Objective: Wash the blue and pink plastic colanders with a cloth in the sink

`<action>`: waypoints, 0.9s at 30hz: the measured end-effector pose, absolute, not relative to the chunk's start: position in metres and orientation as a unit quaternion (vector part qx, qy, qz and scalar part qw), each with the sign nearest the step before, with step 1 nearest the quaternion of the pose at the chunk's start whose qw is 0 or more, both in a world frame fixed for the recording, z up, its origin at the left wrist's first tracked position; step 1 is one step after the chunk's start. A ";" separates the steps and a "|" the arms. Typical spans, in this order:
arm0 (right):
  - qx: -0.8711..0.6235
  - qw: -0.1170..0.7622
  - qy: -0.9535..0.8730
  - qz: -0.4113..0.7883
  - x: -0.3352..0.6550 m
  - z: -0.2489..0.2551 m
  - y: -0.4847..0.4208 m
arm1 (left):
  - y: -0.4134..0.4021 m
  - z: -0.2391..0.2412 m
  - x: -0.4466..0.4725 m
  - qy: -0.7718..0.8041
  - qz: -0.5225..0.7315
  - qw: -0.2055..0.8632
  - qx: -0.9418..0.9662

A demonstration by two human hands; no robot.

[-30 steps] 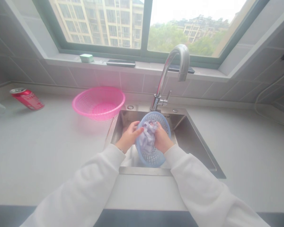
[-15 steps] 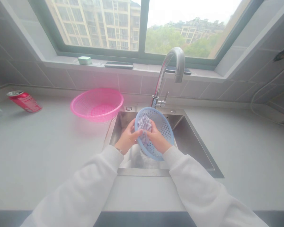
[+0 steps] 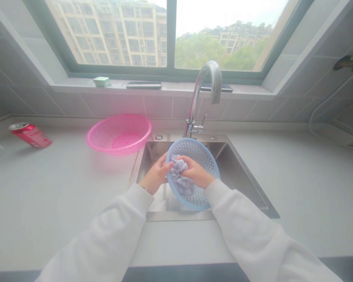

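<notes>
A light blue plastic basket (image 3: 207,158) with a perforated wall is held tilted over the sink (image 3: 238,172). My left hand (image 3: 157,174) grips its left rim, thumb over the edge and fingers behind the outer side. Inside the basket my right hand (image 3: 194,172) is closed on a crumpled greyish-lilac cloth (image 3: 184,184), pressing it against the basket's inner left side. The cloth's lower part hangs down along the wall. Some of my right fingers are buried in its folds.
A chrome faucet (image 3: 195,94) rises behind the basket. To the left, a pink basket (image 3: 119,149) stands on the counter (image 3: 70,196), with a tilted red can (image 3: 32,135) farther left. The sill holds a pale green block (image 3: 101,81) and two dark flat objects.
My right hand has shifted over the cloth, and the cloth now spreads lower in the basket. The basket sits slightly lower in view, and the camera has tilted a little.
</notes>
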State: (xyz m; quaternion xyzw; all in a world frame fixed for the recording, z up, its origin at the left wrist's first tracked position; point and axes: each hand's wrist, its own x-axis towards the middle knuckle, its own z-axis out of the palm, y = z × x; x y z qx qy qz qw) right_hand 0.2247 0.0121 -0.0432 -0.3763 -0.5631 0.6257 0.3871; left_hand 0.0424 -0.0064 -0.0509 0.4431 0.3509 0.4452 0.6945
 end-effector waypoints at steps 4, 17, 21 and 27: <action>-0.333 0.580 -0.404 0.624 0.224 -0.045 0.024 | -0.008 -0.051 0.046 0.298 0.445 0.708 0.460; -0.367 0.376 -0.567 0.635 0.223 -0.038 0.013 | -0.001 -0.052 0.042 0.342 0.610 0.551 0.456; -0.396 0.316 -0.625 0.594 0.229 -0.037 0.013 | 0.002 -0.057 0.039 0.378 0.595 0.551 0.446; -0.375 0.422 -0.534 0.629 0.219 -0.050 0.012 | 0.003 -0.063 0.036 0.391 0.585 0.524 0.481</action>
